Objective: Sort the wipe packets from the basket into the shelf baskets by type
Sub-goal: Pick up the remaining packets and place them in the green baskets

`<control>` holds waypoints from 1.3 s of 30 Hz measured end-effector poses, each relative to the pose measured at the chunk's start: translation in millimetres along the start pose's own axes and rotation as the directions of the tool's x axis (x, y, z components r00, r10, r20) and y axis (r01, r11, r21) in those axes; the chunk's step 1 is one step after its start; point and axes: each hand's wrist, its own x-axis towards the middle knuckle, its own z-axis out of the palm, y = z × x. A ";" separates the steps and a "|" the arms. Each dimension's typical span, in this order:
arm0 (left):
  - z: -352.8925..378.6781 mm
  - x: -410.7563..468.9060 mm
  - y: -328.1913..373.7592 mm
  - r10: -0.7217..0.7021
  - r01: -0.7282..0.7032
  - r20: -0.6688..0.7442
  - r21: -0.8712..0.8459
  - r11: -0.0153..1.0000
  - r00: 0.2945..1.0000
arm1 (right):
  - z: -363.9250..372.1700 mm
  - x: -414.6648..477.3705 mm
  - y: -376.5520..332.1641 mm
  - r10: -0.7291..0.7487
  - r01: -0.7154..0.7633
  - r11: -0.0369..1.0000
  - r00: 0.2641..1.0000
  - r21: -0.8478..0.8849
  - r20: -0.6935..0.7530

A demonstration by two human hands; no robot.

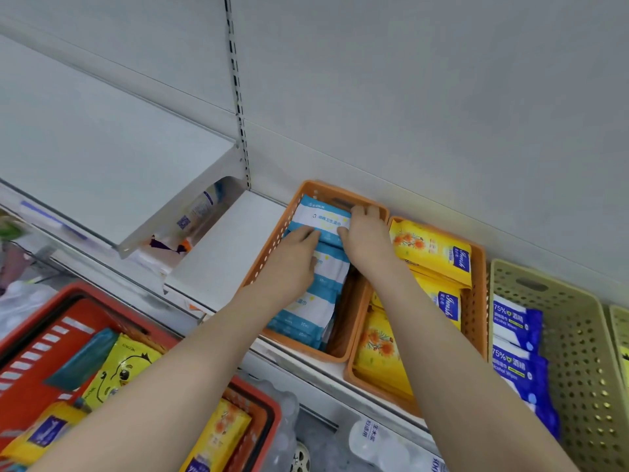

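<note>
tucking the blue-and-white wipe packet (320,217) into the orange shelf basket's (269,253) far end, you pinch it with your right hand (367,237) while your left hand (293,264) presses flat-fingered, squaring it with its kind.

One wide-angle view, worn on the head, looks forward and down along both forearms (190,362), from above and behind the left grip (292,264) and the right grip (366,236), which meet on a blue-and-white packet (321,219) near mid-frame. It sits close: the forearms run from the bottom edge to the grips. The frame is tilted, the shelf (221,253) sloping down to the right. Beyond the grips the back wall (442,97) fills the upper half; nearer than the left grip lies the red basket (34,386)
</note>
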 end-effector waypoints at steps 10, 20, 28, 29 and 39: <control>-2.0 0.6 3.8 -0.038 0.037 0.009 0.026 0.999 0.999 | -1.2 0.8 0.5 -0.105 0.107 0.981 0.994 -0.159 0.022; -36.6 -73.3 -11.6 0.158 -0.186 -0.280 -0.076 0.980 0.947 | -19.2 -86.9 -3.2 -0.336 0.304 0.941 0.898 -0.149 -0.285; -51.8 -212.1 -109.9 0.069 -0.150 -0.334 -0.226 0.962 0.940 | 20.3 -240.2 -83.1 -0.252 0.333 0.937 0.856 0.107 -0.451; -47.4 -229.1 -129.6 0.024 -0.105 -0.314 -0.242 0.965 0.949 | 34.5 -260.6 -98.8 -0.223 0.317 0.936 0.870 0.151 -0.440; 10.9 -299.3 -263.1 -0.199 0.216 0.248 -0.044 0.975 0.948 | 212.8 -311.7 -207.8 0.418 -0.669 0.686 0.683 0.285 0.599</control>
